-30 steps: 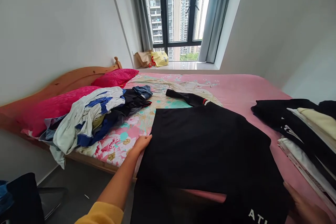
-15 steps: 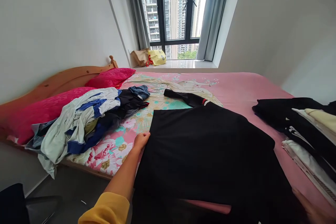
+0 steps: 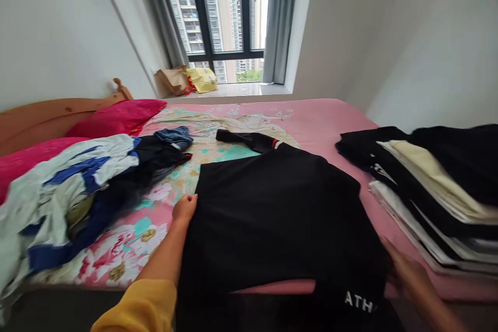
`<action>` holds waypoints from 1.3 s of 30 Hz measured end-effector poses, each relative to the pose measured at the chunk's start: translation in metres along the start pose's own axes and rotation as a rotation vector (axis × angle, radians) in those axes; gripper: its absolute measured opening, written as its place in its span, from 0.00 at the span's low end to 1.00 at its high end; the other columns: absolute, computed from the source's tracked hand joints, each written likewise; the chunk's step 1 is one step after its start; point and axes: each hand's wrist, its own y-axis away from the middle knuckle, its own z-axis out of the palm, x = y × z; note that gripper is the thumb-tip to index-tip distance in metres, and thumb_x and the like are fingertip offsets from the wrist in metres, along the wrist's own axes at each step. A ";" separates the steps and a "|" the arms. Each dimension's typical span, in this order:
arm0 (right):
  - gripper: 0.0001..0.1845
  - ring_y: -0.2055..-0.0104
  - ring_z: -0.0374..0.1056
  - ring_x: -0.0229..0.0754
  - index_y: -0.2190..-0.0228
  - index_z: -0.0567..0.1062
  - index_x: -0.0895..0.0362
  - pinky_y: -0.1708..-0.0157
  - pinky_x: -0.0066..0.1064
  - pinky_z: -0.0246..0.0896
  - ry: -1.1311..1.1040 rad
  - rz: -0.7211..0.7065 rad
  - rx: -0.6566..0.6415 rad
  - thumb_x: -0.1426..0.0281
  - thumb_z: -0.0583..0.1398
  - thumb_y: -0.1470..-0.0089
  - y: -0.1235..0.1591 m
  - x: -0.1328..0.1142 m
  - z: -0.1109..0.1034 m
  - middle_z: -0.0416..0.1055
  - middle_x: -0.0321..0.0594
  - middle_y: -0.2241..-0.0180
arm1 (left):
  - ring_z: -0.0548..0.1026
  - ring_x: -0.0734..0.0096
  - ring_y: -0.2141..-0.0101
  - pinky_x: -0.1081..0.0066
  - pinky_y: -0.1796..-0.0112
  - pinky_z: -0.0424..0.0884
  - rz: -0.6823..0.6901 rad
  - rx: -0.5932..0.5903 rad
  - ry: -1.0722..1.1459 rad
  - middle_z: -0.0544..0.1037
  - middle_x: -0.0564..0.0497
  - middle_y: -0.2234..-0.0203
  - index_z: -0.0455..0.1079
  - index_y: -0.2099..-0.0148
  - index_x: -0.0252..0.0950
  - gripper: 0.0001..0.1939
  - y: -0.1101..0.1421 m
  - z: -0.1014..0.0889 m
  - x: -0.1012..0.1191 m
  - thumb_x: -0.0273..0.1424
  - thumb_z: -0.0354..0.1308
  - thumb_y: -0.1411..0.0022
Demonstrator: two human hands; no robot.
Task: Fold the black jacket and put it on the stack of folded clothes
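Observation:
A black long-sleeved top [image 3: 272, 207] is spread over the near part of the bed. One sleeve [image 3: 245, 138] stretches away toward the window, with a red and white stripe near its base. White letters [image 3: 360, 302] show on black cloth low at the right. My left hand [image 3: 185, 208] is closed on the top's left edge, the fingers pinching the cloth. On the opposite side, my right hand [image 3: 402, 264] holds the right edge; it is slightly blurred and its fingertips are hidden by the fabric.
Rumpled clothes [image 3: 85, 192] lie heaped on the left of the bed, beside red pillows [image 3: 116, 116]. A stack of folded clothes [image 3: 428, 192] stands at the right. Paper and yellow bags [image 3: 202, 79] sit on the windowsill [image 3: 249, 89].
My view has turned to the right, showing more of the folded stack. My right hand has come up and inward with the top's right edge, exposing white letters. My left hand keeps its grip.

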 end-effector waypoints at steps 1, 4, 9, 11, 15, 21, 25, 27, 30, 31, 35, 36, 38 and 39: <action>0.20 0.78 0.69 0.47 0.69 0.75 0.55 0.84 0.32 0.64 -0.021 0.052 -0.019 0.59 0.68 0.66 0.003 -0.004 -0.001 0.71 0.42 0.77 | 0.75 0.54 0.61 0.65 0.64 0.66 0.014 0.001 -0.007 0.79 0.41 0.66 0.72 0.65 0.37 0.19 0.001 0.000 0.002 0.44 0.46 0.41; 0.19 0.80 0.67 0.41 0.68 0.74 0.55 0.84 0.28 0.61 -0.049 0.063 -0.085 0.58 0.67 0.60 0.008 -0.011 -0.004 0.69 0.36 0.79 | 0.72 0.51 0.55 0.61 0.58 0.67 0.070 0.029 -0.016 0.77 0.40 0.60 0.69 0.54 0.34 0.23 0.012 0.002 0.006 0.46 0.49 0.43; 0.19 0.77 0.69 0.42 0.68 0.73 0.56 0.80 0.30 0.66 -0.063 0.088 -0.122 0.57 0.67 0.59 0.010 -0.010 -0.006 0.72 0.37 0.77 | 0.60 0.51 0.43 0.58 0.44 0.57 0.353 0.252 -0.050 0.64 0.34 0.44 0.60 0.41 0.28 0.35 0.073 0.012 0.003 0.45 0.53 0.45; 0.19 0.75 0.70 0.44 0.68 0.73 0.55 0.79 0.30 0.68 -0.050 0.092 -0.153 0.57 0.68 0.60 0.012 -0.010 -0.006 0.73 0.39 0.76 | 0.54 0.51 0.39 0.55 0.42 0.53 0.519 0.227 -0.097 0.56 0.38 0.38 0.58 0.38 0.33 0.35 0.105 0.015 -0.003 0.44 0.54 0.44; 0.16 0.79 0.68 0.43 0.73 0.72 0.56 0.82 0.30 0.66 0.036 0.094 -0.201 0.61 0.69 0.62 0.016 -0.006 -0.009 0.71 0.38 0.79 | 0.54 0.53 0.38 0.49 0.41 0.47 0.714 -0.040 -0.156 0.60 0.51 0.38 0.62 0.41 0.53 0.26 0.152 0.008 -0.022 0.43 0.54 0.42; 0.12 0.86 0.58 0.36 0.77 0.71 0.56 0.85 0.27 0.55 0.257 -0.002 -0.149 0.64 0.66 0.60 0.004 0.006 -0.036 0.63 0.31 0.85 | 0.66 0.56 0.47 0.54 0.43 0.53 0.649 -0.250 -0.177 0.71 0.50 0.48 0.74 0.53 0.51 0.18 0.164 -0.045 -0.049 0.42 0.60 0.49; 0.08 0.78 0.63 0.40 0.74 0.73 0.55 0.78 0.27 0.56 0.482 -0.368 0.115 0.66 0.64 0.59 0.017 -0.021 -0.029 0.69 0.35 0.78 | 0.70 0.58 0.50 0.57 0.44 0.58 0.717 -0.167 -0.102 0.75 0.50 0.54 0.76 0.60 0.48 0.11 0.157 -0.054 -0.027 0.41 0.57 0.45; 0.09 0.69 0.67 0.42 0.68 0.74 0.55 0.70 0.30 0.61 0.414 -0.574 0.019 0.64 0.60 0.53 0.042 -0.042 -0.001 0.72 0.38 0.71 | 0.68 0.59 0.47 0.59 0.44 0.60 0.748 -0.071 -0.003 0.73 0.49 0.50 0.74 0.55 0.46 0.14 0.153 -0.041 -0.001 0.37 0.54 0.41; 0.11 0.65 0.68 0.43 0.64 0.73 0.53 0.62 0.33 0.63 0.455 -0.780 -0.310 0.63 0.56 0.47 0.093 -0.062 0.070 0.72 0.37 0.66 | 0.61 0.58 0.41 0.56 0.43 0.57 0.713 -0.029 0.059 0.67 0.46 0.43 0.68 0.46 0.41 0.19 0.153 -0.009 0.050 0.32 0.49 0.38; 0.12 0.62 0.68 0.43 0.62 0.73 0.53 0.58 0.34 0.63 0.444 -0.833 -0.439 0.63 0.54 0.45 0.109 -0.064 0.097 0.72 0.37 0.63 | 0.59 0.58 0.40 0.54 0.42 0.56 0.683 -0.037 0.051 0.64 0.44 0.41 0.66 0.43 0.39 0.21 0.156 0.001 0.067 0.31 0.47 0.37; 0.20 0.44 0.59 0.45 0.49 0.68 0.53 0.44 0.42 0.53 0.546 -1.041 -0.710 0.66 0.49 0.41 0.137 -0.044 0.192 0.66 0.41 0.48 | 0.51 0.56 0.37 0.48 0.41 0.50 0.622 -0.113 -0.049 0.56 0.43 0.37 0.59 0.38 0.36 0.25 0.170 0.030 0.114 0.33 0.46 0.36; 0.22 0.40 0.54 0.46 0.46 0.66 0.54 0.40 0.44 0.48 0.654 -1.082 -0.763 0.65 0.49 0.41 0.131 -0.038 0.206 0.62 0.41 0.44 | 0.49 0.56 0.36 0.46 0.41 0.47 0.645 -0.138 -0.086 0.55 0.44 0.36 0.57 0.37 0.38 0.26 0.172 0.034 0.115 0.35 0.47 0.37; 0.25 0.35 0.45 0.46 0.43 0.62 0.53 0.37 0.47 0.36 0.909 -1.158 -0.843 0.63 0.51 0.41 0.101 -0.029 0.213 0.55 0.40 0.39 | 0.47 0.55 0.36 0.44 0.41 0.42 0.684 -0.173 -0.171 0.52 0.47 0.35 0.53 0.35 0.43 0.30 0.171 0.037 0.101 0.42 0.49 0.38; 0.27 0.35 0.42 0.46 0.42 0.61 0.52 0.36 0.48 0.31 1.037 -1.175 -0.833 0.61 0.52 0.41 0.078 -0.028 0.207 0.52 0.39 0.38 | 0.46 0.55 0.36 0.44 0.40 0.40 0.684 -0.176 -0.216 0.51 0.48 0.35 0.52 0.35 0.44 0.32 0.167 0.036 0.087 0.46 0.49 0.39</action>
